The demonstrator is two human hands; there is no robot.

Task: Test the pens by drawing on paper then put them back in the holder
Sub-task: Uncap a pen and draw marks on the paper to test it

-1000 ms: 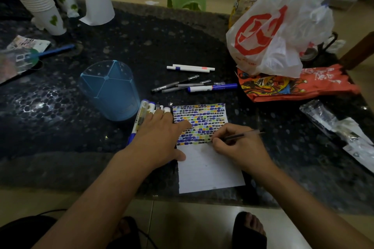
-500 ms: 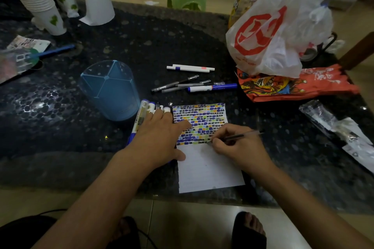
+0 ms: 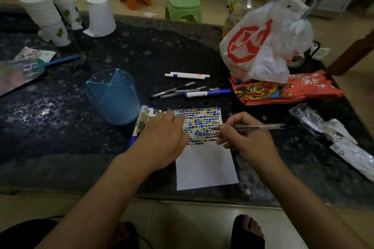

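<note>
One pen mid-test, by the look of it. Had the right hand (image 3: 242, 141) curled round a slim clear pen (image 3: 260, 126), pinched between thumb and fingers, tip aimed at the coloured blocks on the 12 o'clock half of the paper (image 3: 206, 166); couldn't tell whether actually touching. Had the left hand (image 3: 162, 137) laid flat, fingers straight, gripping nothing, pressing down on the paper's 9 o'clock edge and partly covering a bundle of markers (image 3: 141, 121) just beside the blue holder (image 3: 113, 99), itself at about 10 o'clock from the paper. Also spotted loose pens (image 3: 190, 91) at 12 o'clock from the paper, well apart from the holder. Reckoned this as the drawing step, nothing put back yet, holder seemingly empty. Next up, probably: lifting the tip off, swinging the pen over toward 10 o'clock, and dropping it upright into a compartment without clipping the left hand or nudging the holder.
</note>
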